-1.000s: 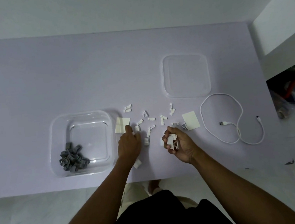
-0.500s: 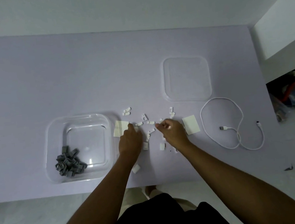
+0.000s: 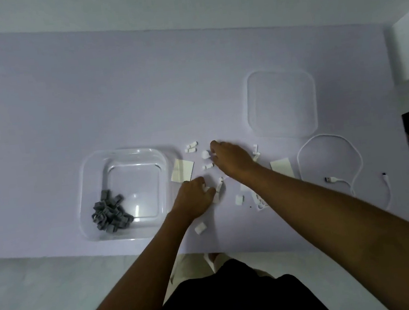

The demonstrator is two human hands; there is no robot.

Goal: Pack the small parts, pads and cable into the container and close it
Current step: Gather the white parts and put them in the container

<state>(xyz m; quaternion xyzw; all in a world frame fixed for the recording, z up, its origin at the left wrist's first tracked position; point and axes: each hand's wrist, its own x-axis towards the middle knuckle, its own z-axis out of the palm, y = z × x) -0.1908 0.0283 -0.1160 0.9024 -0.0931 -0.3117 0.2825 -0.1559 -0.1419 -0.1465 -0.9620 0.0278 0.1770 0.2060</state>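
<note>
The small white plastic parts look light and stiff, suiting fingertip pinches; whether the curled left hand or right hand holds any is unclear.

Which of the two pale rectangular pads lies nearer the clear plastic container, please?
The left pad, beside the container's wall; the other pad lies by the white cable.

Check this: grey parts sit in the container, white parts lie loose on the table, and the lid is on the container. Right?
No: the head view shows the lid lying on the table, apart from the open container. The grey parts and white parts are as noted.
</note>
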